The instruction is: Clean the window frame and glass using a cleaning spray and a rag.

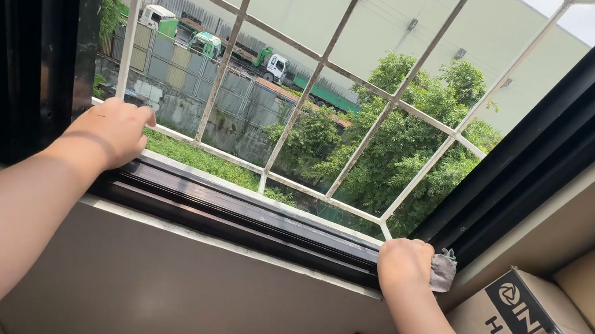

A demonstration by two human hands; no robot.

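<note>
View from above of an open window, seen from inside a room. Beyond it stands a large pale building [415, 25], with green trees [396, 140] and green and white trucks [250, 55] parked behind a grey fence [196, 79]. A white metal grille [314, 80] of crossing bars covers the whole opening. A black window frame [551, 135] runs up the right side, and another dark frame edge stands on the left. Along the bottom lies a dark sliding track [248, 217], set on a grey wall ledge. At the lower right sit brown cardboard boxes [553, 326], one with a black printed panel.

Two bare arms reach up from the bottom of the view. The left hand [111, 133] rests on the left end of the track, fingers curled over its far edge, holding nothing else. The right hand [405, 263] is closed into a fist at the right end of the track, in the corner by the frame. It grips a small grey cloth [443, 271], which sticks out to the right of the fist and presses against the track corner.
</note>
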